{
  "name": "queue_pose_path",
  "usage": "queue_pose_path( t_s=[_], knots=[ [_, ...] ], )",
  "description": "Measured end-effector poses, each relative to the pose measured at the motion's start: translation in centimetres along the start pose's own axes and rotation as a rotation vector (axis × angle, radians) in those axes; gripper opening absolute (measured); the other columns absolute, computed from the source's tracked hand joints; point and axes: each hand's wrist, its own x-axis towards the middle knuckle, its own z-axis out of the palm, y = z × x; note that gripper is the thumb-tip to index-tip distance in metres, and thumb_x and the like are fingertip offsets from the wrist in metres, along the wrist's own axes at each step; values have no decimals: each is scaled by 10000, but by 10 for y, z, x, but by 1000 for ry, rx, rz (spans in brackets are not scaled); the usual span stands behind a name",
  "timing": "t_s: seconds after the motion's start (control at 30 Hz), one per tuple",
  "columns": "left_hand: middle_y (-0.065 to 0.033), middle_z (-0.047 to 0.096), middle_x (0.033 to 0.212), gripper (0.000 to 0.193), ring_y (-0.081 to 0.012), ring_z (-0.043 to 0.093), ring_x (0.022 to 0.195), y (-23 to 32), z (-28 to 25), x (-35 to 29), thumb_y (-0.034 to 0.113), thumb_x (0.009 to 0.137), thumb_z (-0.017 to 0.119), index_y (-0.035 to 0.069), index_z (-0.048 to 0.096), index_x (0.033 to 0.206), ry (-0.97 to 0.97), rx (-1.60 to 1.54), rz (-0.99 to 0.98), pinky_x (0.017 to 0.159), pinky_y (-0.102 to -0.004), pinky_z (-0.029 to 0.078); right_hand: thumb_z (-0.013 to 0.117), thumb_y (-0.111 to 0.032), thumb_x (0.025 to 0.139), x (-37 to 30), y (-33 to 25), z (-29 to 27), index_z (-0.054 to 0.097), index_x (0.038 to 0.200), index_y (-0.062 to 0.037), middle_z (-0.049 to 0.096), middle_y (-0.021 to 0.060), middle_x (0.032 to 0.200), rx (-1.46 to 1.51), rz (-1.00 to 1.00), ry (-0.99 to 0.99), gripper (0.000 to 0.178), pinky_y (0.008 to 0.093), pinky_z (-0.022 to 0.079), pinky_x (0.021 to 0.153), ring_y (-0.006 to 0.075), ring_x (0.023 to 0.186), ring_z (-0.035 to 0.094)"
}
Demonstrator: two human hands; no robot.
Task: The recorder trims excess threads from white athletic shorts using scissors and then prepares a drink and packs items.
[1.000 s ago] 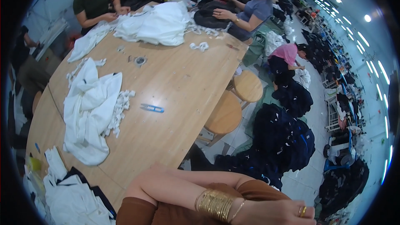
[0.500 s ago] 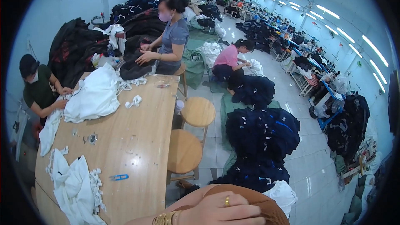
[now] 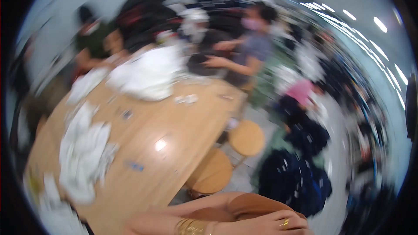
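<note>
Arms were crossed low in frame. Left hand (image 3: 283, 224) lay over the brown right sleeve (image 3: 257, 200), fingers bent; couldn't tell if it gripped or just rested. My read: parked, no work in it. Right hand was hidden behind the left forearm, so no call on its state or on whether the hands touched. Gold bangles (image 3: 190, 227) sat on the left wrist, clear of the fingers.

Wooden table (image 3: 187, 130) was just ahead. White cloth (image 3: 58, 215) bunched at its near left corner. Blue hand tool (image 3: 134, 166), snips probably (motion blur), lay loose on the bare top, likely so a seated worker could grab it. Crumpled white garment (image 3: 82, 159) was left of it, pale scraps (image 3: 107, 161) along its right side, presumably pushed there to keep the top usable.

Two round stools, near one (image 3: 210, 172) and farther one (image 3: 247, 138), hugged the right edge, probably as seats. Navy garment pile (image 3: 291, 182) was on the floor beyond them, likely overflow.

Far end: co-worker in dark green (image 3: 99, 39) had hands at a big white garment heap (image 3: 146, 74); co-worker in grey (image 3: 257, 48) reached over dark cloth (image 3: 198, 64). Person in pink (image 3: 299, 91) bent low farther right.
</note>
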Motion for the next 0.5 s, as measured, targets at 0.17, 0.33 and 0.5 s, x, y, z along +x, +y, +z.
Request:
queue_pose_path(
  t_s=[0.17, 0.33, 0.5],
  knots=[
    [-166, 607, 1079, 304, -334, 582, 868, -12, -23, -60, 318, 876, 557, 81, 625, 1053, 332, 155, -155, 732, -364, 475, 537, -283, 792, 13, -103, 120, 640, 898, -42, 624, 162, 965, -124, -570, -690, 283, 415, 445, 799, 324, 960, 571],
    [-128, 627, 972, 241, -247, 577, 948, 108, -10, -207, 168, 853, 460, 32, 594, 999, 893, 416, -1143, 830, -338, 418, 633, -146, 700, 38, -78, 150, 574, 1019, 28, 559, 226, 1060, -101, -1039, -176, 368, 446, 421, 855, 375, 1001, 525],
    [-123, 572, 1173, 326, -258, 500, 1128, 182, 201, -396, 214, 934, 406, 21, 554, 1150, 2172, 1223, -1395, 977, -350, 354, 632, -235, 780, 34, -100, 195, 407, 1291, -74, 359, 174, 1351, -273, -1042, -352, 581, 483, 281, 1018, 337, 1246, 354]
  ],
)
